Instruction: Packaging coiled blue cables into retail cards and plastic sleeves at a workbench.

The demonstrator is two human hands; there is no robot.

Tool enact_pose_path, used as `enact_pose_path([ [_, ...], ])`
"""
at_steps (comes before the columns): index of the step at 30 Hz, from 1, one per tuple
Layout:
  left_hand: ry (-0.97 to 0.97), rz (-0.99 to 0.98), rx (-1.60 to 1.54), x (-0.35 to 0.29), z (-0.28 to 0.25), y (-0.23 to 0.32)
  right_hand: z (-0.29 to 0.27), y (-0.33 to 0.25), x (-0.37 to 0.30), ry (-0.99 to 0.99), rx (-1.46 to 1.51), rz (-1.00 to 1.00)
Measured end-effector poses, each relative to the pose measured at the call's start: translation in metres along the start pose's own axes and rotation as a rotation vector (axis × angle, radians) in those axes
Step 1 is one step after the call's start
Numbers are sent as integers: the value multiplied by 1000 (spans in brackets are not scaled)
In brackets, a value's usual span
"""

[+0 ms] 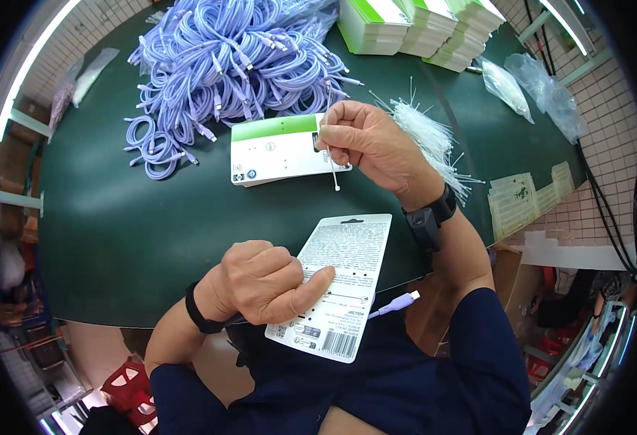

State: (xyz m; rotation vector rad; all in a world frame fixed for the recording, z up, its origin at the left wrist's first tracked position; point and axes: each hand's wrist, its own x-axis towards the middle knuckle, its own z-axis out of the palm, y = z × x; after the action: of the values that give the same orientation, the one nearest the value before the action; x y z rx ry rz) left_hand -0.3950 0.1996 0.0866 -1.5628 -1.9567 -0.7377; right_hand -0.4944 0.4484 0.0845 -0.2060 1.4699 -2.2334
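My left hand (pixel 268 284) is closed on a white backing card (pixel 344 250), printed side up, at the table's near edge. Its thumb lies across the card's face; the other fingers are curled. From under the card's right edge sticks the light plug end of a lilac charging cable (pixel 398 304); the rest of that cable is hidden. Higher up, my right hand (pixel 376 145) pinches a thin white cable tie (pixel 335 177), which hangs down with its small head lowest. Behind it lies a short stack of green-and-white cards (pixel 275 152), partly covered by the right fingers.
A big heap of coiled lilac cables (pixel 224 65) fills the far left of the dark green table (pixel 152 254). Loose white cable ties (pixel 423 127) are spread beyond my right wrist. Tall card stacks (pixel 376 32), plastic bags (pixel 543 94) and taped paper (pixel 514 203) occupy the right side.
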Motion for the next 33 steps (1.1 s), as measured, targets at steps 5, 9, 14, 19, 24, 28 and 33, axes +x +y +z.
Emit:
enact_pose_path([
  [5, -59, 27, 0, -3, 0, -2, 1, 4, -11, 47, -115, -19],
  [9, -91, 49, 8, -5, -2, -1, 1, 5, -18, 37, -181, -38],
  [14, -69, 49, -8, -9, 3, -3, 2, 3, -24, -56, -160, -94],
  [19, -13, 86, 19, -9, -6, -4, 13, -3, -41, -141, -249, -146],
  [24, -12, 78, 61, -16, -13, -2, 25, -2, -50, -286, -495, -353],
  [28, 22, 79, 53, -20, -13, -4, 47, 0, -57, -273, -450, -482],
  [33, 26, 86, 35, -21, -12, -6, 63, -1, -61, -192, -605, -545],
])
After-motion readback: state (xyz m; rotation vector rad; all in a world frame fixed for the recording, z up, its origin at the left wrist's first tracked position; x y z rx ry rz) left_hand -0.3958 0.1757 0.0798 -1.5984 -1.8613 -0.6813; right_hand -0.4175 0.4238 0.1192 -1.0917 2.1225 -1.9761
